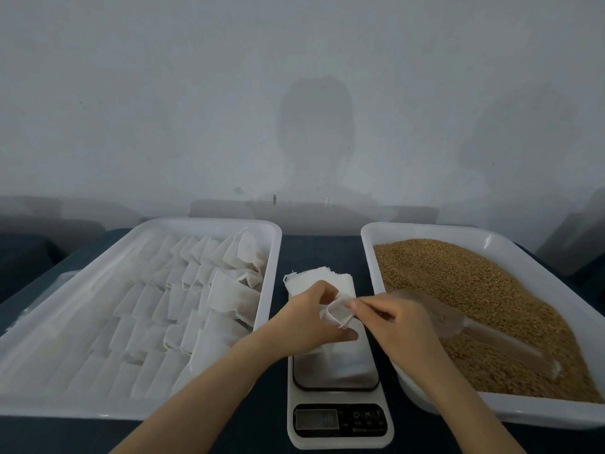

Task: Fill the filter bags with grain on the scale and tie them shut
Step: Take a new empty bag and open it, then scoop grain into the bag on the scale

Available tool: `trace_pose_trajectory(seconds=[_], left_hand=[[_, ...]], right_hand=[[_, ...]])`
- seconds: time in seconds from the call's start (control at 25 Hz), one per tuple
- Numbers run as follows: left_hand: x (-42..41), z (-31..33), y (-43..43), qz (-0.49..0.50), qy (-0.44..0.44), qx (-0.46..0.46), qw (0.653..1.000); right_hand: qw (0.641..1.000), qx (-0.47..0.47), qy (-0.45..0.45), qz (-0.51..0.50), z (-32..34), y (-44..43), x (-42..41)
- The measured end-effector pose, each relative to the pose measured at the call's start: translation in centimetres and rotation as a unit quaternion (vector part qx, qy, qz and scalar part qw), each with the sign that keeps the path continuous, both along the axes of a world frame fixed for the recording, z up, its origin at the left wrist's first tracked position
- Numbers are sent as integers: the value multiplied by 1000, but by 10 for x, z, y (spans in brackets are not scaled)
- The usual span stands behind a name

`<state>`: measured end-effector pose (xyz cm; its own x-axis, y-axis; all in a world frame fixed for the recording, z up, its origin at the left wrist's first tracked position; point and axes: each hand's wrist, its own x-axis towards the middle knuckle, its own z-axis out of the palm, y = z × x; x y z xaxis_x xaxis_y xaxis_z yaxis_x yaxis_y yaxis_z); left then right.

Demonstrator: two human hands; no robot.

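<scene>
Head view: both hands meet over the far part of the scale, at the centre of the dark table. Left hand has its fingers curled round one white filter bag, thumb under it. Right hand pinches the bag's right edge w/ its fingertips, so both hands grip the same bag. The bag is held just above the scale's platform, mouth approx. half pulled apart; can't tell if any grain is inside. A stack of flat bags lies just beyond the hands at the scale's far end; touching the platform or not, can't tell. The display is at the near end, digits unreadable.

Left tray, white, left of the scale: rows of bags lie flat and overlapped, w/ a few looser ones piled at its far right corner. Right tray, white, right of the scale: full of brown grain. A clear scoop lies on the grain just beside the right hand, not touched, bowl to the far left, handle to the near right. Grey wall behind, w/ a person's shadow on it
</scene>
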<state>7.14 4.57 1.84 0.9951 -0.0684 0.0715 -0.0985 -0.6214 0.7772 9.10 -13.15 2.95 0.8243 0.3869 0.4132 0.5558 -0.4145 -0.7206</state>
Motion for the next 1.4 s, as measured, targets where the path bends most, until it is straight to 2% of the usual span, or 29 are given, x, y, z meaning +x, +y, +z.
trace_pose_trajectory(seconds=[0.16,0.24,0.28,0.36,0.48,0.56,0.6,0.68,0.84,0.88,0.92,0.96,1.04,1.12,1.28,1.4], left_hand=[[0,0,0,4,27,-3,1000],[0,0,-1,-3,36,-9,999],[0,0,-1,-8,39,-11,999],[-1,0,-1,-16,39,-1,999],[0,-1,-1,-27,33,27,999],[-1,-1,-2,-37,33,28,998],[-2,-1,-2,-41,30,26,998],[-2,0,-1,-45,23,26,998],[-3,0,0,-41,19,18,999],[-2,0,0,-42,20,15,999],[-2,0,0,-44,20,11,999],[-2,0,0,-47,19,10,999],[-1,0,0,-53,17,6,998],[0,1,0,-54,17,-1,998],[0,-1,0,-56,19,-3,998],[2,-2,1,-54,27,-5,998]], right_hand=[[992,99,50,-59,7,-4,0],[986,112,35,-118,12,-26,6],[986,71,11,-151,15,-43,11],[974,-93,-17,-206,16,-84,23],[912,-345,31,-219,10,-132,40],[860,-460,40,-215,3,-146,48],[844,-489,41,-215,0,-149,52],[843,-492,43,-213,-5,-150,57],[896,-383,33,-221,-2,-154,55],[898,-373,17,-232,0,-159,53],[887,-387,-17,-249,2,-166,53],[861,-421,-63,-277,5,-175,56],[795,-480,-171,-330,13,-201,65],[756,-509,-260,-320,17,-231,80],[702,-614,-267,-243,30,-273,106],[707,-627,-265,-192,33,-270,98]])
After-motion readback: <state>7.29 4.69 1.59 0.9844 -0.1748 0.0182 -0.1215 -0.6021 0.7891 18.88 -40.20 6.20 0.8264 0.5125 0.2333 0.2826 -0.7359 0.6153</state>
